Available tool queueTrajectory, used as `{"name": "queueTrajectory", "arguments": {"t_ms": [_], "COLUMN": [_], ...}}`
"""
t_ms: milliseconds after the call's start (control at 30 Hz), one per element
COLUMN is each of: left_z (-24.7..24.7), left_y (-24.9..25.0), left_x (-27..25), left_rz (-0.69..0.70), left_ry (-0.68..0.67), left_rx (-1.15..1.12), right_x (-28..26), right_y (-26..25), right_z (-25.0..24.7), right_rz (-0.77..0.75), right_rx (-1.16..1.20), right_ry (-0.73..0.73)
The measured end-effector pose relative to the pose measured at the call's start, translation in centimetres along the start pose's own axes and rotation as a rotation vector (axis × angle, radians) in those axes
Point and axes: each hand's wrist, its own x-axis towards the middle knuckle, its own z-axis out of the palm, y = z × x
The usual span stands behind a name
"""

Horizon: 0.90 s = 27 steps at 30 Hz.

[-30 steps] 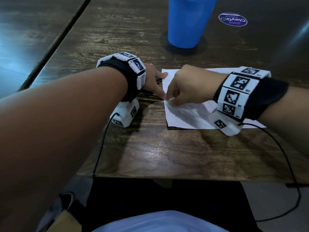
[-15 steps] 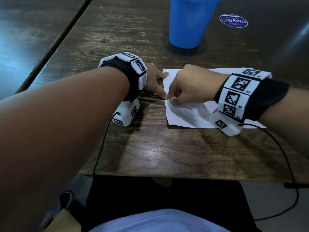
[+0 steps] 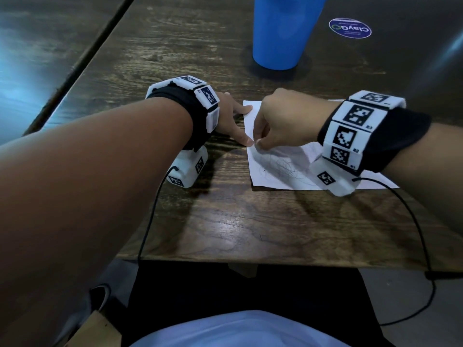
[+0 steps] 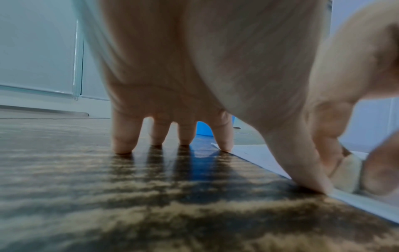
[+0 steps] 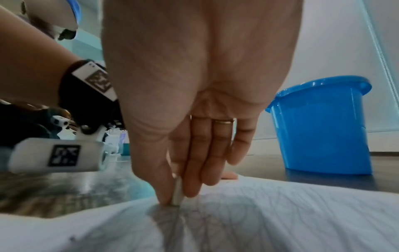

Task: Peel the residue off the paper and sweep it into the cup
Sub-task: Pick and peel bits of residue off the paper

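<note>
While head view hides it | right hand point(image 5: 194, 119) grip pinches white eraser point(image 5: 177, 192) on paper point(image 5: 280, 213) | left hand point(image 4: 194, 68) flat, fingers spread.

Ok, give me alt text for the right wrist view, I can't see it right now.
The right hand pinches a small white eraser between thumb and fingers, its end pressed onto the scribbled paper. A blue cup stands on the table behind to the right; the left wrist's band shows at left.
</note>
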Motion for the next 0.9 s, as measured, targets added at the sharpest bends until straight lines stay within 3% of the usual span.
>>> {"name": "queueTrajectory", "arguments": {"t_ms": [300, 533, 800, 900], "left_z": [0.0, 0.1, 0.0, 0.1], "left_y": [0.0, -0.2, -0.2, -0.2], "left_x": [0.2, 0.4, 0.5, 0.4], "left_rz": [0.001, 0.016, 0.014, 0.024], "left_ry": [-0.001, 0.019, 0.001, 0.006], "left_rx": [0.017, 0.007, 0.019, 0.021], "right_x": [-2.1, -0.2, -1.9, -1.1], "right_y": [-0.7, -0.3, -1.6, -1.3], "right_z": [0.6, 0.0, 0.6, 0.1], "right_rz": [-0.083, -0.007, -0.171, -0.112], "right_rx": [0.05, 0.003, 0.064, 0.04], "right_ry": [-0.228, 0.001, -0.231, -0.165]}}
